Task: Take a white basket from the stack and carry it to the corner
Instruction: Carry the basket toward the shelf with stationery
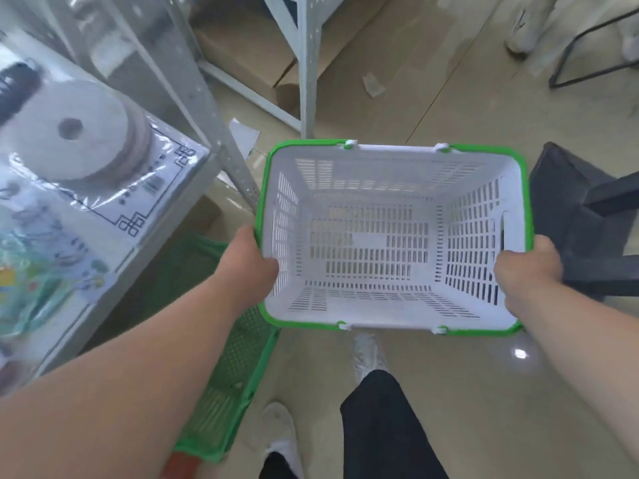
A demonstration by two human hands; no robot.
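Between the two hands hangs the white slotted plastic basket with a green rim (390,233), up off the floor. The left hand (254,259) and right hand (527,271) are far apart, each squeezing one short end, so it stays level for carrying. A green mesh basket (224,375) sits below the left hand.

A stockroom: grey metal shelving (193,81) holds plastic-wrapped goods (69,140), with cardboard boxes (242,60) on the tiled floor (449,108).

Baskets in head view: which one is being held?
The white basket with the green rim, gripped by left hand and right hand. The all-green basket sits below, untouched.
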